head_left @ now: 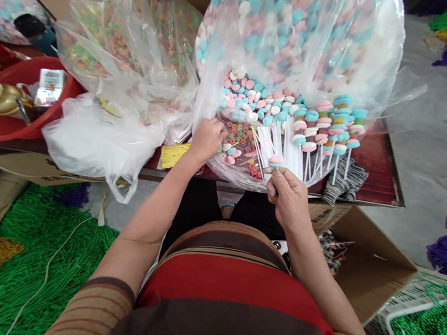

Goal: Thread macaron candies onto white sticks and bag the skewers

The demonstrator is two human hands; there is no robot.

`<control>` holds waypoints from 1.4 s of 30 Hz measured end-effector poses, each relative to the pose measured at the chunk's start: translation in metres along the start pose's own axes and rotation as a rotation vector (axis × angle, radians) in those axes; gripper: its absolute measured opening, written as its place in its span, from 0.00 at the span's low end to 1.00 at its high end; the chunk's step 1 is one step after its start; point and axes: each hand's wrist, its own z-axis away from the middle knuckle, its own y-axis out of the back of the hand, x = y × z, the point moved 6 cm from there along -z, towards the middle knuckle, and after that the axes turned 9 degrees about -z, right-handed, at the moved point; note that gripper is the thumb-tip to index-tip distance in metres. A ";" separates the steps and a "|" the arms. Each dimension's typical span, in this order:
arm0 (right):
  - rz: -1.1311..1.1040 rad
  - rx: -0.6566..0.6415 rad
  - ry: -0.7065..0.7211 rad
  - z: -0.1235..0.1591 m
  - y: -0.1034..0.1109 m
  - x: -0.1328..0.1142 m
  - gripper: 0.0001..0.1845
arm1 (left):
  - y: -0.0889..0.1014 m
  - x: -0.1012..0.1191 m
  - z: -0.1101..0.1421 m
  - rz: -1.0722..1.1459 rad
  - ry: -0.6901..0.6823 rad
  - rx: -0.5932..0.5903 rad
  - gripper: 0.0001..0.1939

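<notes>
Right hand [288, 194] is gripping a pink-and-blue candy pair [276, 161] between thumb and fingers, near the middle of the desk's [383, 176] near edge. Yellow ties [174, 156] are lying by the same edge, well to the left. Left hand [207, 139] is curling its fingers beside the rings [241, 132]; cannot tell whether it is gripping anything. White sticks [292, 143] are lying just beyond the right hand. Loaded skewers [340, 122] are resting toward the right edge. Farther, loose candies [276, 104] are lying before a clear bag [301, 30].
</notes>
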 end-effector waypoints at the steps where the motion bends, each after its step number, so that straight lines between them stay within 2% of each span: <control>1: 0.001 -0.003 -0.001 0.000 -0.001 0.000 0.23 | 0.001 0.001 -0.002 0.009 0.009 0.009 0.11; 5: 0.007 -0.017 -0.003 0.001 -0.002 0.002 0.24 | 0.008 0.011 -0.003 0.037 -0.029 0.048 0.15; 10: 0.001 0.011 -0.010 0.001 0.002 0.004 0.23 | -0.001 0.022 0.004 -0.029 -0.098 -0.088 0.12; 20: 0.016 -0.002 0.011 0.001 0.002 0.005 0.24 | -0.007 0.018 -0.004 -0.005 -0.129 -0.067 0.09; 25: -0.013 0.012 0.019 0.002 0.003 0.005 0.24 | -0.011 0.034 -0.014 0.134 -0.123 -0.101 0.07; 29: -0.026 0.029 0.016 0.002 0.005 0.004 0.24 | -0.018 0.045 -0.018 0.063 -0.129 -0.083 0.05; 33: -0.023 0.033 0.008 0.001 0.006 0.005 0.24 | -0.019 0.044 -0.014 0.017 -0.121 -0.031 0.07; 39: -0.033 0.021 -0.024 0.000 0.000 0.007 0.26 | -0.012 0.055 -0.001 -0.063 -0.202 -0.082 0.11; 42: -0.032 0.017 -0.026 -0.001 -0.002 0.007 0.26 | -0.010 0.062 0.000 -0.035 -0.220 -0.086 0.12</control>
